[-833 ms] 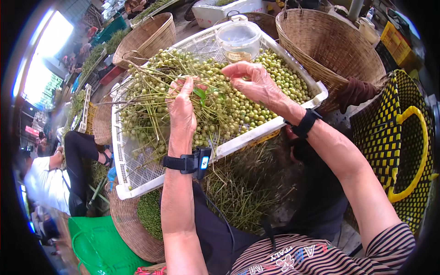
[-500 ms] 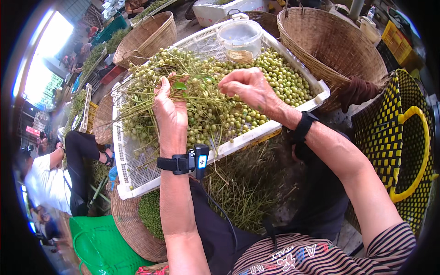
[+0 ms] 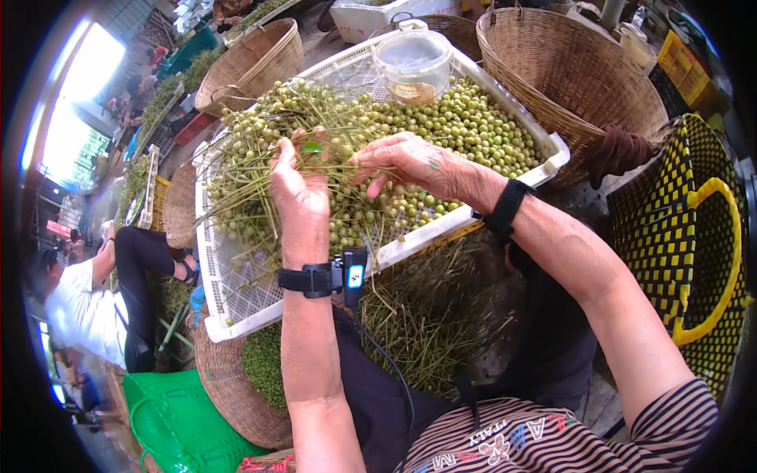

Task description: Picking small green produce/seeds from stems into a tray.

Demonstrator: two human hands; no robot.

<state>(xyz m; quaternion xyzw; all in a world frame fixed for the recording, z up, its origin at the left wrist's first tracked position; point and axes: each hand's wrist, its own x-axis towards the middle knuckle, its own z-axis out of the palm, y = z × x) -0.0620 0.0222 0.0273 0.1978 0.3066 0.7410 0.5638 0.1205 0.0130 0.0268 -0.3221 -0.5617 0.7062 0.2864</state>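
A wide white plastic tray (image 3: 426, 234) slants across my front, heaped with small round green-yellow fruits (image 3: 493, 130) and thin stalks. My left hand (image 3: 303, 193) is closed around a bunch of fruit stalks (image 3: 244, 169) over the tray's left half; a small green leaf (image 3: 311, 147) shows at its fingertips. Close on its right is my right hand (image 3: 410, 165), palm down, its bent fingers drawn together at the stalks. Whatever lies between those fingers is too small to make out. A clear round tub (image 3: 412, 59) stands at the tray's far side.
Woven baskets (image 3: 552, 71) stand beyond the tray, and a black-and-yellow basket (image 3: 670, 236) is at my right. Cut stalks (image 3: 418, 331) litter the ground below. At lower left are a green basket (image 3: 173, 418) and a basket of small green fruits (image 3: 264, 370). Another person (image 3: 87, 307) sits at left.
My right hand has moved left and slightly down, from above the loose fruits to the stalks beside my left hand. My left hand keeps its hold, shifted slightly right.
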